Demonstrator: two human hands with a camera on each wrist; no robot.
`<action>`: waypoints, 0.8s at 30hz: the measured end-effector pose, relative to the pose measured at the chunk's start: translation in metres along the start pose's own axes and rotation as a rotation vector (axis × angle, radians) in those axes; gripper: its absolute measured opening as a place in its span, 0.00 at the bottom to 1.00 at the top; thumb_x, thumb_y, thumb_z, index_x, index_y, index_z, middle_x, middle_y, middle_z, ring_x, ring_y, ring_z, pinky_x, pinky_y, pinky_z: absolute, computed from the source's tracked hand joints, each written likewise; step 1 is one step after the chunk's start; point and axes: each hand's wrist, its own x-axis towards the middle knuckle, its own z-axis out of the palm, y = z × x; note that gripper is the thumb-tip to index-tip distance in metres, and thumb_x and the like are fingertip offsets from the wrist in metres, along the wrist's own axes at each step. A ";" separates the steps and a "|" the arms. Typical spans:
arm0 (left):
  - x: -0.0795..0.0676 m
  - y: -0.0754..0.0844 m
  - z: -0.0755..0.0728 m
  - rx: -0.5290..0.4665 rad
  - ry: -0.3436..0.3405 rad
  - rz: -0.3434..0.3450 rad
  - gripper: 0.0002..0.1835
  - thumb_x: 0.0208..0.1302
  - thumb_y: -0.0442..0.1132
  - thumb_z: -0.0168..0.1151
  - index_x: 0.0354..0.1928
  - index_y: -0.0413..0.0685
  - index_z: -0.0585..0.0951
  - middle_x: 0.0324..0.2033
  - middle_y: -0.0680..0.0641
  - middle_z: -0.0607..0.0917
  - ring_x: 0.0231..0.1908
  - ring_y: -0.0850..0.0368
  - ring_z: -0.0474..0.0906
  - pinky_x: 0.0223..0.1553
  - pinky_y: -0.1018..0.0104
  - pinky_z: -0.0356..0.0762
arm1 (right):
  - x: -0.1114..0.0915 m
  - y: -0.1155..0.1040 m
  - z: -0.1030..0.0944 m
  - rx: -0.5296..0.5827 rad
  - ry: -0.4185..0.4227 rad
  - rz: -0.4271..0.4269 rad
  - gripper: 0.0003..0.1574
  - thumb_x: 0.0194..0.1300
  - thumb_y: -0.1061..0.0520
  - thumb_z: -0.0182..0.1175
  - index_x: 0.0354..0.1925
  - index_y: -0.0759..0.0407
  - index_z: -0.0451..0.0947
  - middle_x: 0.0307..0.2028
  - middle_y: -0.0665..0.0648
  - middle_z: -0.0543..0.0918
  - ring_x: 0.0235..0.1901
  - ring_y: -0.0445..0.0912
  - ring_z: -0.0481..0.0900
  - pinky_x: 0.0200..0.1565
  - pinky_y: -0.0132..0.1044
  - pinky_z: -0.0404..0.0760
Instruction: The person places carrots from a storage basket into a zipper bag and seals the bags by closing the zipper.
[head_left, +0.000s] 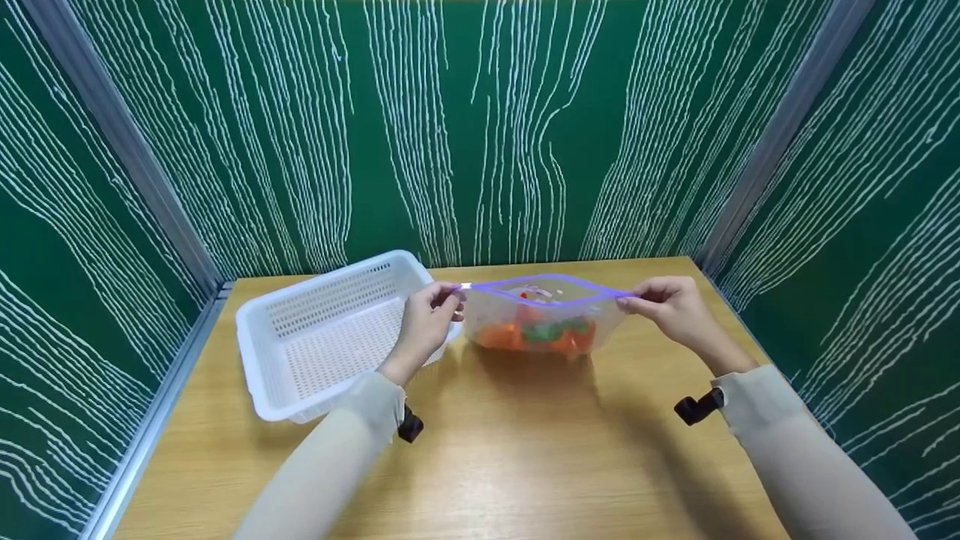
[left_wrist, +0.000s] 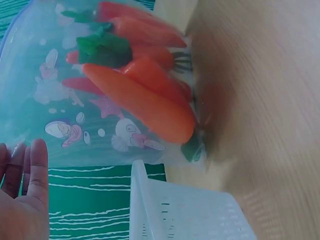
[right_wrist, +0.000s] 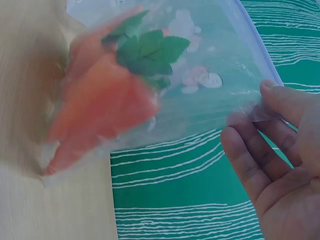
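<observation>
A clear zip bag [head_left: 611, 319] with cartoon prints and a purple zip strip [head_left: 551, 304] is stretched between both hands, its mouth parted in the middle. At the bag's left top corner, my left hand [head_left: 429, 319] pinches the strip's end, beside a small white piece [head_left: 466, 286]. My right hand [head_left: 675, 311] pinches the opposite corner between thumb and fingers. Inside, orange carrots [left_wrist: 145, 105] and red pieces lie heaped at the bottom, with green leaves [right_wrist: 155, 52] among them. The bag's bottom is close over the table, its shadow falling just in front.
A white slotted plastic basket [head_left: 247, 360] stands on the wooden table [head_left: 480, 465] to the left, right beside the bag and partly behind my left hand. Green panels [head_left: 465, 150] with white wavy lines enclose the back and sides, joined by metal posts [head_left: 787, 120].
</observation>
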 end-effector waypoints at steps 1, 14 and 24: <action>0.000 0.000 0.000 0.006 -0.001 0.008 0.11 0.81 0.30 0.57 0.54 0.31 0.85 0.46 0.31 0.88 0.43 0.43 0.89 0.47 0.63 0.91 | 0.000 0.000 -0.001 0.001 -0.008 -0.001 0.02 0.66 0.74 0.70 0.37 0.78 0.87 0.29 0.41 0.89 0.25 0.36 0.81 0.34 0.25 0.87; -0.004 0.018 0.008 0.054 0.032 0.073 0.10 0.81 0.32 0.58 0.46 0.32 0.87 0.39 0.37 0.90 0.34 0.58 0.83 0.40 0.70 0.88 | 0.012 -0.021 0.005 -0.181 -0.023 0.016 0.16 0.68 0.68 0.72 0.53 0.72 0.87 0.48 0.71 0.90 0.40 0.39 0.86 0.45 0.21 0.84; -0.003 0.022 0.015 0.075 0.084 0.078 0.10 0.81 0.34 0.60 0.44 0.35 0.88 0.37 0.39 0.91 0.33 0.57 0.84 0.41 0.67 0.90 | 0.020 -0.046 0.026 -0.266 -0.027 -0.141 0.26 0.61 0.76 0.66 0.58 0.67 0.86 0.56 0.65 0.89 0.57 0.59 0.85 0.63 0.54 0.83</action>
